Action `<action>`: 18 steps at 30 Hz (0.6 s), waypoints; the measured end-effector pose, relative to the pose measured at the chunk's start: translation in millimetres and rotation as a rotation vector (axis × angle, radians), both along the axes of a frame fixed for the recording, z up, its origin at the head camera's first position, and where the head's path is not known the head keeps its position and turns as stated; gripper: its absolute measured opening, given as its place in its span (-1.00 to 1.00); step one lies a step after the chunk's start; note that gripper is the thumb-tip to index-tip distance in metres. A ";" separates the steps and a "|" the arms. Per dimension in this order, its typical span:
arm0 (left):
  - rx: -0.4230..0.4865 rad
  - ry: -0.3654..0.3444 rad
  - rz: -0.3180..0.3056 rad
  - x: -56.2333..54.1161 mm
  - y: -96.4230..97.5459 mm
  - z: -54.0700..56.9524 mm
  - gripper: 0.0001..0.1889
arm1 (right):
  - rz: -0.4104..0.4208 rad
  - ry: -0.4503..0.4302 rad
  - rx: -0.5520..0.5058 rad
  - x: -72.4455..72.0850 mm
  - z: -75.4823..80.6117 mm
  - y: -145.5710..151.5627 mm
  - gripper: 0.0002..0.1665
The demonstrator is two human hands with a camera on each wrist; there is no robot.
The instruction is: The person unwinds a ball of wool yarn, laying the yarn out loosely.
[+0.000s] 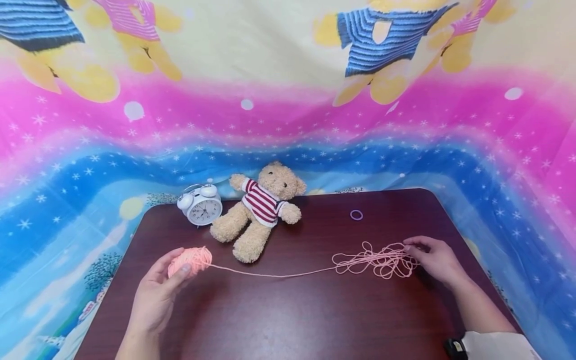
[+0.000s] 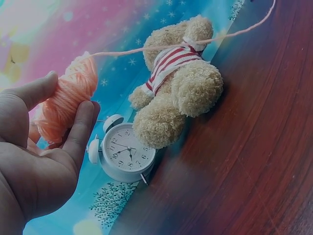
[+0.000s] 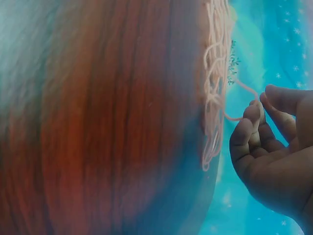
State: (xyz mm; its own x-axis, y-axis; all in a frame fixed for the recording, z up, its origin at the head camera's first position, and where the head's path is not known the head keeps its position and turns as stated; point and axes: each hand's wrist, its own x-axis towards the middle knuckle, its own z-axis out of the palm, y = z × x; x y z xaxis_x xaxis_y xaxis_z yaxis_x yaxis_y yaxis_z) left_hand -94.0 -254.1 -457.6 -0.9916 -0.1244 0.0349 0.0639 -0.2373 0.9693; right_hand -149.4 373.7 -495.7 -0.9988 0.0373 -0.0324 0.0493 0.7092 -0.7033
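Observation:
A ball of peach-pink yarn (image 1: 197, 259) is gripped between the thumb and fingers of my left hand (image 1: 155, 292), above the table's left side. In the left wrist view, the wound yarn ball (image 2: 73, 90) shows beyond my palm. One strand of yarn (image 1: 274, 275) runs from it across the table to a loose heap of yarn loops (image 1: 382, 261) on the right. My right hand (image 1: 438, 261) pinches a bit of yarn at the heap's right edge. From the right wrist, a thin loop reaches the fingertips (image 3: 252, 111) from the heap lying on the tabletop.
A teddy bear (image 1: 262, 205) in a striped shirt lies at the back, beside a white alarm clock (image 1: 204, 210). A purple ring (image 1: 356, 215) lies behind the loops. The dark wooden table (image 1: 279, 320) is backed by a patterned cloth (image 1: 288, 115) on its far side.

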 end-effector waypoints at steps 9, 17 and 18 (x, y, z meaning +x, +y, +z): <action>-0.005 0.011 -0.011 -4.8 6.5 -3.4 -0.56 | -0.004 0.054 -0.062 -3.1 13.1 -12.9 -0.60; -0.022 -0.012 -0.018 -8.6 16.0 -3.7 -0.54 | -0.021 0.110 -0.066 -5.9 27.6 -30.9 -0.65; -0.021 -0.015 -0.018 -8.9 17.3 -3.6 -0.54 | -0.018 0.110 -0.077 -6.3 28.4 -34.7 -0.65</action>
State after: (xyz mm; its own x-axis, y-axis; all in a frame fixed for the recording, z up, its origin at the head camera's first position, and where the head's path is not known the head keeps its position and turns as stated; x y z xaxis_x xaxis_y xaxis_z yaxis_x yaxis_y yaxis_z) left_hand -103.0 -236.9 -461.2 -0.9941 -0.1057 0.0226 0.0453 -0.2175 0.9750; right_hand -155.8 339.0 -467.3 -0.9957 0.0565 0.0739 -0.0191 0.6526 -0.7574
